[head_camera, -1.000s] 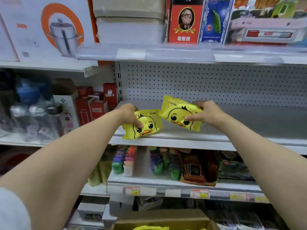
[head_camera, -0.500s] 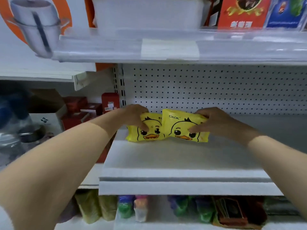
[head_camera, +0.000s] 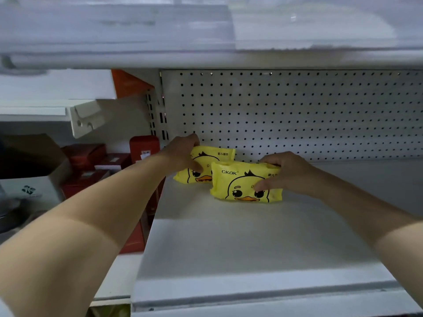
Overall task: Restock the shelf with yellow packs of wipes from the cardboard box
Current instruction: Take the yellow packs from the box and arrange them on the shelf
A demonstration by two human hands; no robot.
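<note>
Two yellow packs of wipes with a duck face stand on the white shelf [head_camera: 240,243], deep at its back left by the pegboard. My left hand [head_camera: 183,149] grips the rear pack [head_camera: 217,156] at its left end, fingers over the top and thumb on the front. My right hand [head_camera: 286,172] holds the front pack [head_camera: 238,186] at its right end, thumb on its face. The front pack overlaps the right part of the rear one. The cardboard box is out of view.
A perforated back panel [head_camera: 297,115] closes the shelf behind the packs. The upper shelf [head_camera: 206,42] hangs low overhead. Left of the upright stand red boxes [head_camera: 144,147] and a grey carton [head_camera: 32,179] on the neighbouring shelf.
Both hands have pushed the packs deeper, to the back of the shelf. The left pack now stands behind the right one instead of beside it. The camera has come closer.
</note>
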